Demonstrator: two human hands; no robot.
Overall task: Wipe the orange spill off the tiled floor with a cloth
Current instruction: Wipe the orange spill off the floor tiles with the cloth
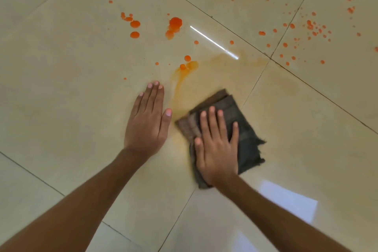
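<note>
A folded dark grey-brown cloth (243, 127) lies flat on the beige tiled floor (61, 67). My right hand (216, 149) presses down on it, palm flat and fingers spread. My left hand (147, 120) rests flat on the bare tile just left of the cloth, holding nothing. Orange spill drops (175, 22) dot the tile beyond both hands. A thin smeared orange streak (180, 82) curves from the drops down toward the cloth. More small orange spatter (313, 28) speckles the tiles at the far right.
Dark grout lines (270, 58) cross the glossy floor. A bright strip of reflected light (213, 42) lies beyond the cloth, and a pale window reflection (290, 198) sits near my right forearm.
</note>
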